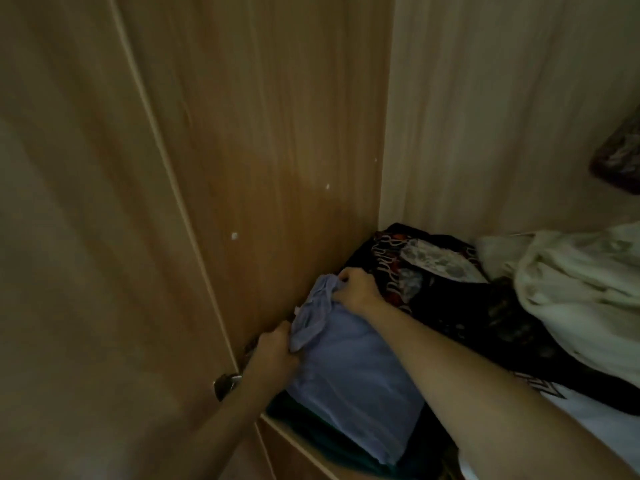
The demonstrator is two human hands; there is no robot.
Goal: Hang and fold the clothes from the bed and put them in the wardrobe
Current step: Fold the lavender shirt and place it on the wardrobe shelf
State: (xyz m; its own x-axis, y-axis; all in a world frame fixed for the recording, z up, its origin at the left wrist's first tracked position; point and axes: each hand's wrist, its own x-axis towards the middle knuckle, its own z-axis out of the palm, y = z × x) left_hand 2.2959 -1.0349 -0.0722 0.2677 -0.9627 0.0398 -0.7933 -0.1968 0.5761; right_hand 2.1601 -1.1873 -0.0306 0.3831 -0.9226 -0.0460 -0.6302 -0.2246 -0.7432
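Observation:
A folded light blue garment lies on a wardrobe shelf, on top of a dark green folded piece. My left hand grips the garment's near left edge against the wardrobe's side wall. My right hand pinches the bunched far end of the same blue garment. Both forearms reach in from the lower right and lower middle.
A dark patterned cloth lies behind and to the right of the blue garment. A cream crumpled cloth sits at the far right. The open wardrobe door with its metal hinge stands at the left. Wooden walls close in the corner.

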